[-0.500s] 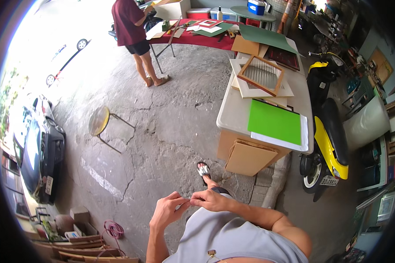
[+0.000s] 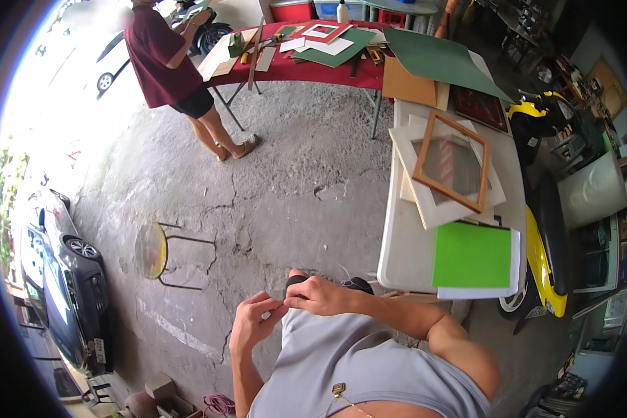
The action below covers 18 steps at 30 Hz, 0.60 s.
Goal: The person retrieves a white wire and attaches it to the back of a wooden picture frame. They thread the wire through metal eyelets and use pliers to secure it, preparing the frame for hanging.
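Head view: the left hand (image 2: 253, 322) and right hand (image 2: 320, 297) meet at the fingertips before the grey shirt (image 2: 369, 355) — anything held there is too small to tell. This fingerwork looks unfinished — the wooden frame (image 2: 424, 144) lies, untouched, over pale boards (image 2: 432, 209) on the right.

Dark car (image 2: 63, 285) at far left, yellow-rimmed round stool (image 2: 150, 251) on cracked concrete floor (image 2: 299, 223), pink coiled hose (image 2: 219, 405) lower left, yellow-and-black scooter (image 2: 542, 254) at right, co-worker in maroon shirt (image 2: 161, 59) beside red-covered table (image 2: 306, 74).
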### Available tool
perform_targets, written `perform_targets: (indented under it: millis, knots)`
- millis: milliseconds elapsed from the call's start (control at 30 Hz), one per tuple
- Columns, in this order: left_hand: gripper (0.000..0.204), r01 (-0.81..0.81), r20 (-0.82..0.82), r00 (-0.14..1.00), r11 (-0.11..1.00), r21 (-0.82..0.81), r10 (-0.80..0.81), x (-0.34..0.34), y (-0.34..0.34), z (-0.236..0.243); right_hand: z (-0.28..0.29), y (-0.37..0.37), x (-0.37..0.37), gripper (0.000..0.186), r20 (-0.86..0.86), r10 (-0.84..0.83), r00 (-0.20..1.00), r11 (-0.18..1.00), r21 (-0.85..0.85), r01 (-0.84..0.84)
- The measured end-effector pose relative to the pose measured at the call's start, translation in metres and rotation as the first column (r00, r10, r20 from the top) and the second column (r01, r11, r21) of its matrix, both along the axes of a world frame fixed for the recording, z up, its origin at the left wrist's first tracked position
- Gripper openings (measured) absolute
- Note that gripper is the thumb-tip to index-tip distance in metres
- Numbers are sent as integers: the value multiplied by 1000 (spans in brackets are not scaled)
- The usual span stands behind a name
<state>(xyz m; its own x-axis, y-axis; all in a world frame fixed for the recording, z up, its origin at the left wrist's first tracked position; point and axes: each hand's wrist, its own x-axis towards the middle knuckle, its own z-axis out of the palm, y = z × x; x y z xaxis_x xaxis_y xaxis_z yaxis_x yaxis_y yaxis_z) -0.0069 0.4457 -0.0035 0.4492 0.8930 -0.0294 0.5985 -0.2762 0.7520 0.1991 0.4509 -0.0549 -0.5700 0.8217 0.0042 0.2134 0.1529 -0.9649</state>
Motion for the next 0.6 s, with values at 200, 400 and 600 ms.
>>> perform_targets:
  millis: [200,400,600]
  knots:
    - [11,53,111,993,997,-58,-47,13,175,-20,-24,133,16,20,-136,-280,950,960,-60,274]
    - [9,183,180,972,965,-190,-149,42,358,-24,-17,277,40,24,-200,-467,861,884,-137,447]
    - [11,318,172,940,941,-119,-296,81,500,1,18,403,67,25,-142,-476,868,878,-136,459]
